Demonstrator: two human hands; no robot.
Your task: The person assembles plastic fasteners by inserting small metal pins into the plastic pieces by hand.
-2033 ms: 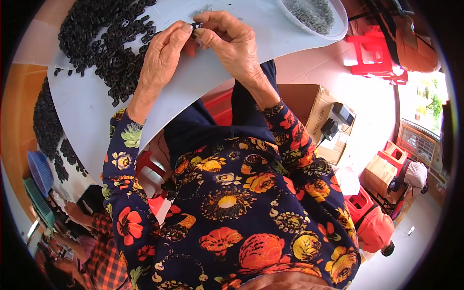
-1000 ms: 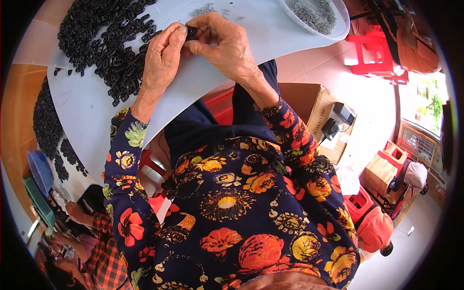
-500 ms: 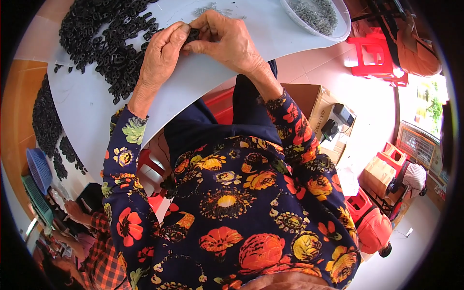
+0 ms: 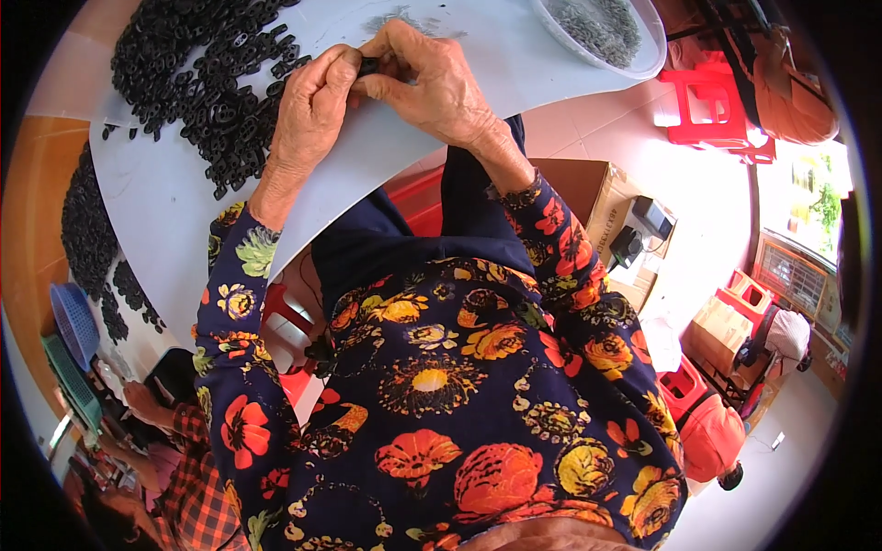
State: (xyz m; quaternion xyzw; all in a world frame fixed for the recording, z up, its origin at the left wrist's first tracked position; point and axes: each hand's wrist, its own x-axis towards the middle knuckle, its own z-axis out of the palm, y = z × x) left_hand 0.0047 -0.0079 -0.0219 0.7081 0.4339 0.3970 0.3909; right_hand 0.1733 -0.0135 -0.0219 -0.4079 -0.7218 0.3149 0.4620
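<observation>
My left hand (image 4: 315, 103) and my right hand (image 4: 435, 81) meet over the far side of the white table (image 4: 367, 138). Between their fingertips is a small black plastic part (image 4: 367, 66), pinched from both sides and mostly covered by the fingers. To the left of my left hand spreads a pile of black plastic parts (image 4: 197, 73), small oval pieces with holes. Beyond my right hand lie a few loose grey metal pins (image 4: 404, 16). A clear round tub (image 4: 597, 57) full of similar small metal pieces stands to the right.
More black parts (image 4: 87, 220) lie at the far left, near a blue basket (image 4: 75, 321) and a green basket (image 4: 69, 372). A co-worker in a checked shirt (image 4: 197, 487) sits lower left. A cardboard box (image 4: 579, 184) and red stools (image 4: 703, 106) stand at the right.
My hands stay together at the same spot, with only a slight shift of fingers and wrists. The black part is turned a little between them.
</observation>
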